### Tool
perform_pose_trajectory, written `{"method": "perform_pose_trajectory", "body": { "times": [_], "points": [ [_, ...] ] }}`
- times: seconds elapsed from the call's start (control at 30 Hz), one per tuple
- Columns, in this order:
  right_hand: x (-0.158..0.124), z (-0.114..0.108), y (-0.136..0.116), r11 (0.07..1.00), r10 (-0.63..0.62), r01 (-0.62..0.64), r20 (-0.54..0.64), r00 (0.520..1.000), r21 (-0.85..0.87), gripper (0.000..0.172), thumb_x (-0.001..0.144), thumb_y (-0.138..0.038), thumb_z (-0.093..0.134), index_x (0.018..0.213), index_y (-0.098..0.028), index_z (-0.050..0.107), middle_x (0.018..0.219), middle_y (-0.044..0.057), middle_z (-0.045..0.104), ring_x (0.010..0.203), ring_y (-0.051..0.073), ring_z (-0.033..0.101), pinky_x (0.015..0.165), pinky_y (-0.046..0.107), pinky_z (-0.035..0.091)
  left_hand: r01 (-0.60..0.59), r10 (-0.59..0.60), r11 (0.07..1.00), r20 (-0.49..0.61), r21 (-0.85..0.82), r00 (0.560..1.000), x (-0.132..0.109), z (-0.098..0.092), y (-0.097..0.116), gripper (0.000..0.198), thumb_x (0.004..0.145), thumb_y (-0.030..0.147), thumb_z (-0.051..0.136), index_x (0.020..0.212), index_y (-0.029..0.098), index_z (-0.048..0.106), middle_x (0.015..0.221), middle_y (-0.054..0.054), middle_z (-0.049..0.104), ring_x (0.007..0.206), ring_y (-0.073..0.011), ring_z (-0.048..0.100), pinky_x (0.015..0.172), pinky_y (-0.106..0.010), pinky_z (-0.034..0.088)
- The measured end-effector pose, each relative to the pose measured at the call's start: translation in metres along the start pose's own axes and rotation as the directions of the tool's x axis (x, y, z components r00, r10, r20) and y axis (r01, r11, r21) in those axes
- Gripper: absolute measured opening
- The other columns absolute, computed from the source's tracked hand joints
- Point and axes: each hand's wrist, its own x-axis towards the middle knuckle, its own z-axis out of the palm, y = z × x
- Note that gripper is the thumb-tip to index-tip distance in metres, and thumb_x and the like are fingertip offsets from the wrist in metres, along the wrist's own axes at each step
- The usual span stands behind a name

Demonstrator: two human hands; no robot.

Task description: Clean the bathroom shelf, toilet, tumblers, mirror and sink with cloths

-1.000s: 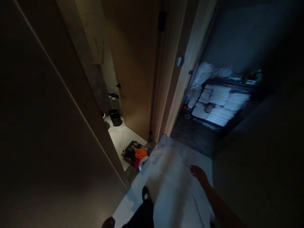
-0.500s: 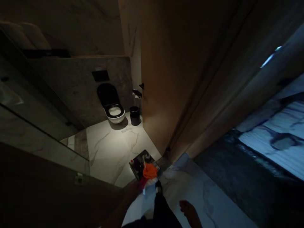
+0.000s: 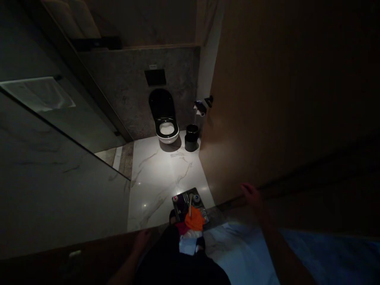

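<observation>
My right hand is stretched out to the right in front of the wooden door, its fingers partly extended and nothing visible in them. Whether it touches the door, I cannot tell. Low on the left, by the dark doorway side, hangs my left hand; its fingers are dim and blurred. Between my feet and the bathroom floor lies a dark tray with bottles, a light-handled tool, an orange cloth and a pink cloth. Neither hand is on the tray.
Ahead stand a wall-hung toilet with its lid up and a black bin. A toilet paper holder is on the wall. At left is a glass partition with a white towel. Marble floor lies between.
My view has turned right and moved forward over the tray. My right hand has risen toward the door. My left hand has moved left, away from the tray.
</observation>
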Motion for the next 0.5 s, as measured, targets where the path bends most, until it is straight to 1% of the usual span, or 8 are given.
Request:
{"method": "perform_pose_trajectory", "body": {
  "times": [0.07, 0.1, 0.17, 0.23, 0.3, 0.37, 0.43, 0.5],
  "points": [
    [0.044, 0.005, -0.021, 0.978, -0.192, 0.188, -0.046, 0.980, -0.092, 0.056, 0.082, -0.072, 0.054, 0.095, -0.020, 0.074, 0.102, 0.015, 0.077, 0.097, 0.031, 0.071, 0.094, 0.050, 0.057, 0.020, -0.020, 1.000, 0.041, -0.005, 0.999, 0.028, -0.005, 0.008, 0.025, 0.092, 0.015, 0.048, 0.085, 0.013, 0.072, 0.104, -0.015, 0.079, 0.107, -0.0259, 0.075, 0.087, -0.027, 0.052],
    [0.066, 0.007, -0.031, 0.944, -0.305, 0.291, -0.067, 0.950, -0.157, 0.053, 0.085, -0.069, 0.053, 0.095, -0.021, 0.073, 0.102, 0.015, 0.077, 0.098, 0.031, 0.071, 0.095, 0.050, 0.056, 0.015, -0.014, 1.000, 0.057, -0.013, 0.998, 0.045, -0.009, 0.014, 0.024, 0.091, 0.015, 0.049, 0.082, 0.013, 0.071, 0.102, -0.014, 0.079, 0.105, -0.0255, 0.074, 0.087, -0.027, 0.051],
    [0.108, 0.009, -0.050, 0.833, -0.505, 0.456, -0.090, 0.859, -0.314, 0.048, 0.091, -0.064, 0.051, 0.091, -0.022, 0.073, 0.101, 0.018, 0.076, 0.100, 0.032, 0.070, 0.098, 0.052, 0.054, -0.008, 0.011, 0.999, 0.078, -0.038, 0.997, 0.084, -0.021, 0.026, 0.022, 0.088, 0.013, 0.050, 0.077, 0.015, 0.069, 0.096, -0.012, 0.078, 0.105, -0.0245, 0.074, 0.089, -0.027, 0.050],
    [0.145, 0.011, -0.064, 0.699, -0.620, 0.524, -0.047, 0.784, -0.487, 0.046, 0.096, -0.058, 0.046, 0.090, -0.022, 0.075, 0.102, 0.022, 0.076, 0.107, 0.035, 0.069, 0.102, 0.055, 0.051, -0.030, 0.037, 0.997, 0.088, -0.073, 0.995, 0.126, -0.038, 0.036, 0.020, 0.086, 0.013, 0.051, 0.075, 0.016, 0.068, 0.094, -0.010, 0.078, 0.107, -0.0234, 0.073, 0.092, -0.027, 0.050],
    [0.172, 0.012, -0.075, 0.564, -0.658, 0.532, 0.045, 0.751, -0.631, 0.050, 0.098, -0.054, 0.041, 0.094, -0.021, 0.078, 0.110, 0.026, 0.075, 0.120, 0.040, 0.066, 0.106, 0.059, 0.047, -0.026, 0.037, 0.993, 0.100, -0.113, 0.994, 0.166, -0.062, 0.040, 0.019, 0.086, 0.014, 0.051, 0.075, 0.017, 0.066, 0.092, -0.009, 0.076, 0.101, -0.0222, 0.073, 0.087, -0.026, 0.052],
    [0.186, 0.015, -0.082, 0.469, -0.649, 0.538, 0.140, 0.748, -0.701, 0.056, 0.099, -0.052, 0.034, 0.107, -0.022, 0.080, 0.125, 0.027, 0.072, 0.132, 0.043, 0.059, 0.108, 0.064, 0.042, 0.013, 0.005, 0.988, 0.118, -0.154, 0.993, 0.199, -0.091, 0.035, 0.021, 0.089, 0.016, 0.047, 0.075, 0.018, 0.063, 0.085, -0.007, 0.074, 0.087, -0.0205, 0.073, 0.076, -0.025, 0.053],
    [0.190, 0.019, -0.087, 0.456, -0.634, 0.557, 0.186, 0.751, -0.694, 0.060, 0.098, -0.051, 0.030, 0.131, -0.029, 0.075, 0.140, 0.024, 0.066, 0.141, 0.044, 0.051, 0.111, 0.070, 0.036, 0.080, -0.055, 0.980, 0.140, -0.184, 0.989, 0.225, -0.121, 0.023, 0.026, 0.092, 0.016, 0.041, 0.072, 0.019, 0.057, 0.073, -0.004, 0.068, 0.070, -0.0186, 0.070, 0.063, -0.025, 0.051],
    [0.186, 0.026, -0.093, 0.499, -0.611, 0.564, 0.195, 0.768, -0.658, 0.062, 0.095, -0.051, 0.034, 0.152, -0.044, 0.057, 0.150, 0.015, 0.061, 0.148, 0.042, 0.043, 0.115, 0.074, 0.029, 0.151, -0.123, 0.969, 0.148, -0.195, 0.981, 0.244, -0.149, 0.007, 0.028, 0.091, 0.015, 0.040, 0.066, 0.019, 0.052, 0.063, -0.003, 0.061, 0.058, -0.0169, 0.065, 0.056, -0.024, 0.048]
  ]
}}
